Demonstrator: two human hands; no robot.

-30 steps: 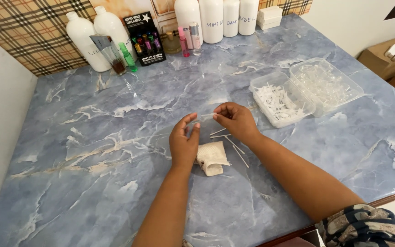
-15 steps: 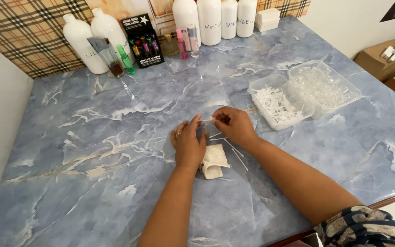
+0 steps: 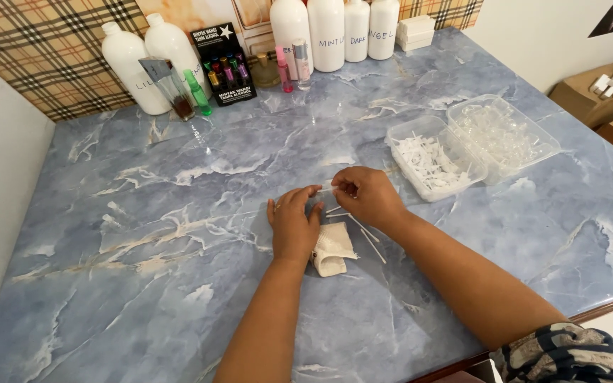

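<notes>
White, thin plastic sticks lie loose just under and behind our right hand, their long axes slanting back toward us. That hand pinches one small clear piece at its fingertips — our left hand rests flat, fingers reaching the same piece, over a folded off-white cloth.

Bright, even light fills the room, coming from above. The glossy blue marble tabletop shows soft pale sheen, no harsh glare. Faint shadows sit under the forearms. Focus is sharp at the centre; edges bow outward slightly with wide-angle distortion.
</notes>
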